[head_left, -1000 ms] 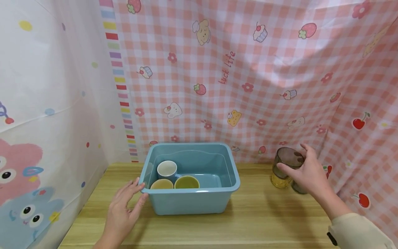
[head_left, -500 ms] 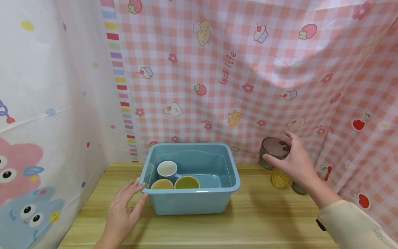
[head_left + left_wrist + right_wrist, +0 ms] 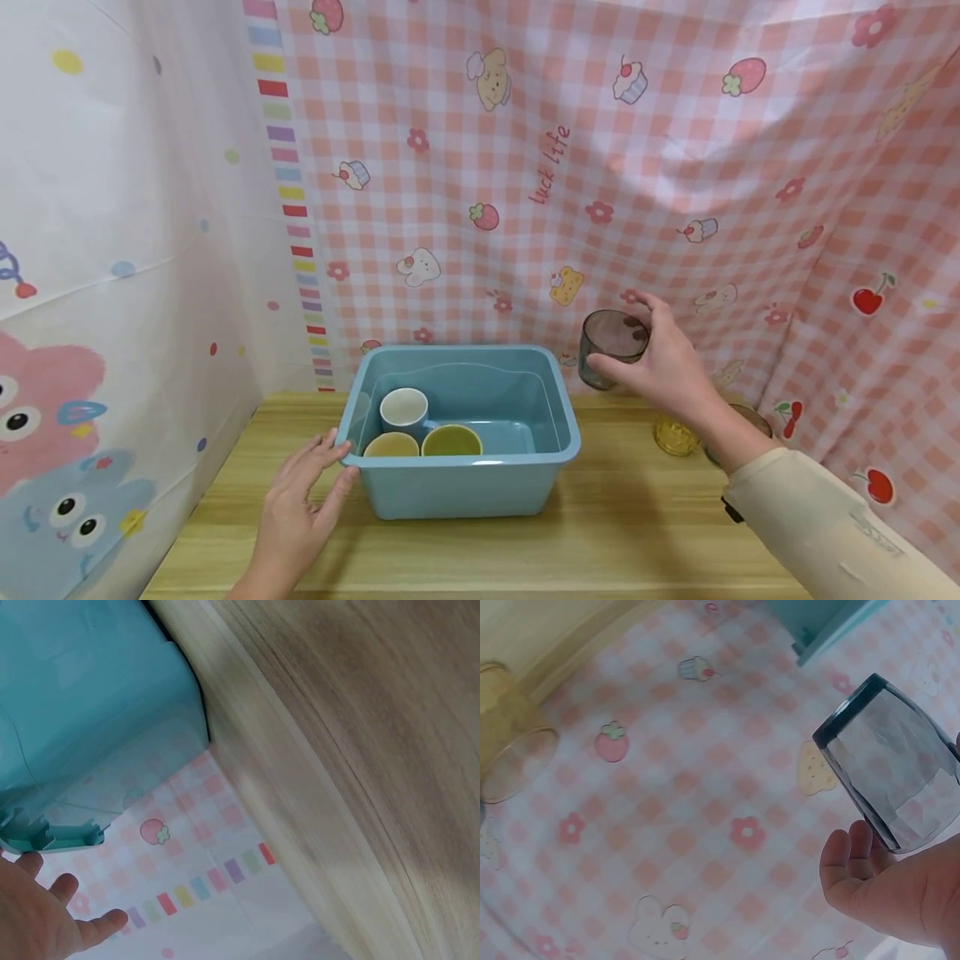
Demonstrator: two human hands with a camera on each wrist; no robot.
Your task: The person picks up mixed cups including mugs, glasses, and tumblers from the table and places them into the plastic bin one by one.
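My right hand (image 3: 667, 367) grips a smoky grey glass (image 3: 597, 357) near its rim, with thumb and fingers on opposite sides. The glass is raised off the table, right of a blue plastic bin (image 3: 465, 492). In the right wrist view the same glass (image 3: 892, 765) looks see-through with a thick dark base. My left hand (image 3: 296, 504) rests its fingertips on the bin's near left corner, fingers loosely spread. Inside the bin stand a white-and-blue mug (image 3: 403, 410), a cup with a pale yellow inside (image 3: 392, 445) and one with an olive-green inside (image 3: 452, 440).
A yellow glass (image 3: 677, 435) stands on the wooden table (image 3: 615, 533) at the right. Behind my right wrist is another dark glass (image 3: 752, 419), partly hidden. A pink checked cloth (image 3: 450, 167) hangs behind the table, and a white printed cloth (image 3: 172, 275) at the left.
My right hand has lifted the grey glass from above the yellow glass and carried it left toward the bin. The yellow glass has come into clearer view. My left hand has stayed put.
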